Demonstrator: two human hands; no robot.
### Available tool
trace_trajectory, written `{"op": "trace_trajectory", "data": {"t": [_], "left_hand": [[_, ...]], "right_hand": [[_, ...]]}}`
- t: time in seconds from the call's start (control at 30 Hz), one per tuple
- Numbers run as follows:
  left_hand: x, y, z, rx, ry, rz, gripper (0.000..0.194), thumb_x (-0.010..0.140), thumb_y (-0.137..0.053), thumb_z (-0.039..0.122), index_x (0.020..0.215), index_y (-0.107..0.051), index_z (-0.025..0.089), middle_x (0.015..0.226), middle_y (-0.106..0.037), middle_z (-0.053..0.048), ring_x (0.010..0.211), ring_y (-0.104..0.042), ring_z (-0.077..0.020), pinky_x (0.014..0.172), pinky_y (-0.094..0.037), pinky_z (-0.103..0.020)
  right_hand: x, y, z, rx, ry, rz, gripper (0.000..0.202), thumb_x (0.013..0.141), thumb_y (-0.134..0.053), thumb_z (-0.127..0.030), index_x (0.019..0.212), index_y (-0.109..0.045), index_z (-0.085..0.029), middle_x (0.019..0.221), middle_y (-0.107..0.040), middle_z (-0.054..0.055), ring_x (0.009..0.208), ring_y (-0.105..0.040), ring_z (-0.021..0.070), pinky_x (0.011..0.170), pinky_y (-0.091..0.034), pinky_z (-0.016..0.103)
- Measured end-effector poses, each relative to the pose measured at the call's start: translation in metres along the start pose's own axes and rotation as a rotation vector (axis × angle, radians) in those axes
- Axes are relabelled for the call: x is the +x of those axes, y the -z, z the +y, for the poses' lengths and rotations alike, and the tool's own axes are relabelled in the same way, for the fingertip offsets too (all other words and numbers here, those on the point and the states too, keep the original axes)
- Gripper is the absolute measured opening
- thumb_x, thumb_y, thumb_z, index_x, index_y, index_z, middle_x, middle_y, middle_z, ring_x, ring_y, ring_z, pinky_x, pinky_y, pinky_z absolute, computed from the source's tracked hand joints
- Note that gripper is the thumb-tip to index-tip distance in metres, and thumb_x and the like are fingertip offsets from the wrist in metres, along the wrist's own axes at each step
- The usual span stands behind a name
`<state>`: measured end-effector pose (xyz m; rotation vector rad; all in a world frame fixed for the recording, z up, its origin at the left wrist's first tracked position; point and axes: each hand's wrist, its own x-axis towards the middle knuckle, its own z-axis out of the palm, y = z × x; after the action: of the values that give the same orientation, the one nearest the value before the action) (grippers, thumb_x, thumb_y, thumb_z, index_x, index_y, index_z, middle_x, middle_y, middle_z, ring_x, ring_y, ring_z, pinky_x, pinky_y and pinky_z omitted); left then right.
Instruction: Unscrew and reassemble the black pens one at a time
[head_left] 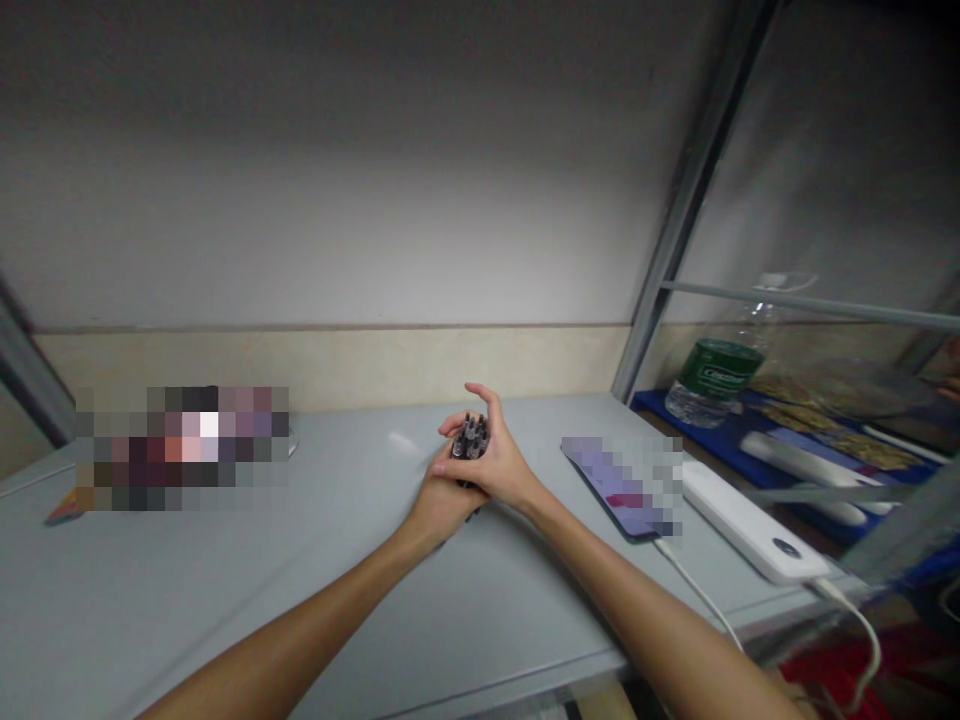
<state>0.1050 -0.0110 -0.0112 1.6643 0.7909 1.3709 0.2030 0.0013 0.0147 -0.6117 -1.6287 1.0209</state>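
A tight bundle of dark, thin pens (471,438) stands between my two hands above the middle of the table, its upper ends showing. My left hand (444,498) is closed round the lower part from the left. From the right my right hand (501,462) wraps the bundle, thumb across its near side and index finger raised away from it. The hands touch each other, and most of the pens' length is hidden by them. A dark tip pokes out below the hands.
On the grey table (360,620), a phone (615,490) with a white cable lies to the right, beside a white power bank (750,525). A blurred-out object (184,450) is at left. Beyond the metal post (675,220) stands a water bottle (720,365).
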Motion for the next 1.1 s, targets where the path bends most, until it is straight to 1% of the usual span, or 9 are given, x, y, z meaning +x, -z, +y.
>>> {"op": "trace_trajectory", "data": {"t": [0.13,0.27,0.4,0.5,0.6,0.73,0.83,0.97,1.1], "left_hand": [[-0.001,0.002,-0.001,-0.090,0.010,0.014,0.056,0.064,-0.064,0.013,0.117,-0.047,0.018,0.118,-0.059,-0.009,0.108,-0.056,-0.0216,0.095,-0.044,-0.035],[-0.001,0.002,-0.003,-0.178,0.009,0.023,0.057,0.063,-0.069,0.018,0.116,-0.046,0.016,0.116,-0.059,-0.011,0.106,-0.058,-0.0222,0.094,-0.045,-0.035],[-0.001,0.001,-0.003,-0.121,0.043,0.039,0.051,0.063,-0.070,0.022,0.108,-0.048,0.015,0.103,-0.063,-0.009,0.097,-0.061,-0.0214,0.087,-0.049,-0.034],[-0.002,0.001,0.000,-0.061,0.037,0.042,0.035,0.066,-0.066,0.021,0.099,-0.053,0.016,0.095,-0.065,-0.006,0.091,-0.061,-0.0198,0.084,-0.050,-0.033],[-0.003,0.002,0.004,-0.003,0.018,0.046,0.024,0.069,-0.059,0.015,0.093,-0.057,0.016,0.093,-0.065,-0.005,0.088,-0.062,-0.0179,0.084,-0.049,-0.031],[-0.003,0.002,0.008,0.029,-0.040,0.089,0.030,0.067,-0.055,0.009,0.096,-0.059,0.015,0.097,-0.065,-0.006,0.089,-0.060,-0.0186,0.085,-0.047,-0.031],[-0.003,0.003,0.007,0.047,-0.060,0.100,0.029,0.068,-0.054,0.009,0.097,-0.059,0.013,0.099,-0.065,-0.007,0.088,-0.060,-0.0185,0.082,-0.048,-0.029],[-0.002,0.003,0.006,0.062,-0.022,0.100,0.022,0.070,-0.055,0.012,0.091,-0.060,0.012,0.088,-0.066,-0.005,0.079,-0.060,-0.0176,0.073,-0.048,-0.027],[-0.003,0.000,0.009,0.017,0.010,0.115,0.019,0.071,-0.055,0.014,0.088,-0.061,0.012,0.086,-0.067,-0.005,0.079,-0.060,-0.0180,0.073,-0.048,-0.027]], "right_hand": [[0.000,0.001,0.001,-0.029,-0.050,0.007,0.099,0.052,-0.083,-0.021,0.130,-0.023,-0.027,0.104,-0.054,0.003,0.085,-0.056,0.0137,0.080,-0.046,0.031],[-0.001,0.001,-0.001,-0.029,-0.122,-0.034,0.107,0.047,-0.085,-0.019,0.133,-0.021,-0.026,0.110,-0.050,0.006,0.087,-0.057,0.0150,0.082,-0.047,0.033],[-0.004,0.000,-0.002,-0.016,-0.144,-0.075,0.106,0.052,-0.083,-0.021,0.135,-0.017,-0.027,0.106,-0.054,0.005,0.086,-0.059,0.0164,0.080,-0.049,0.035],[-0.005,-0.001,-0.004,0.000,-0.115,-0.097,0.097,0.058,-0.080,-0.023,0.134,-0.019,-0.027,0.101,-0.058,0.004,0.085,-0.061,0.0164,0.080,-0.048,0.035],[-0.005,-0.002,-0.006,-0.030,-0.055,-0.077,0.088,0.061,-0.078,-0.023,0.131,-0.024,-0.026,0.102,-0.060,0.005,0.082,-0.060,0.0144,0.080,-0.047,0.033],[-0.006,-0.004,-0.011,-0.091,0.040,-0.072,0.086,0.061,-0.078,-0.021,0.130,-0.027,-0.026,0.107,-0.059,0.006,0.084,-0.059,0.0149,0.080,-0.046,0.032],[-0.007,-0.005,-0.014,-0.124,0.095,-0.060,0.079,0.064,-0.076,-0.020,0.128,-0.030,-0.025,0.107,-0.060,0.006,0.089,-0.058,0.0166,0.085,-0.044,0.034],[-0.009,-0.006,-0.014,-0.152,0.103,-0.074,0.067,0.070,-0.069,-0.017,0.126,-0.033,-0.025,0.109,-0.060,0.006,0.093,-0.058,0.0169,0.088,-0.042,0.034],[-0.009,-0.007,-0.013,-0.134,0.114,-0.079,0.065,0.071,-0.066,-0.015,0.126,-0.033,-0.025,0.109,-0.059,0.006,0.092,-0.057,0.0164,0.087,-0.042,0.034]]}}
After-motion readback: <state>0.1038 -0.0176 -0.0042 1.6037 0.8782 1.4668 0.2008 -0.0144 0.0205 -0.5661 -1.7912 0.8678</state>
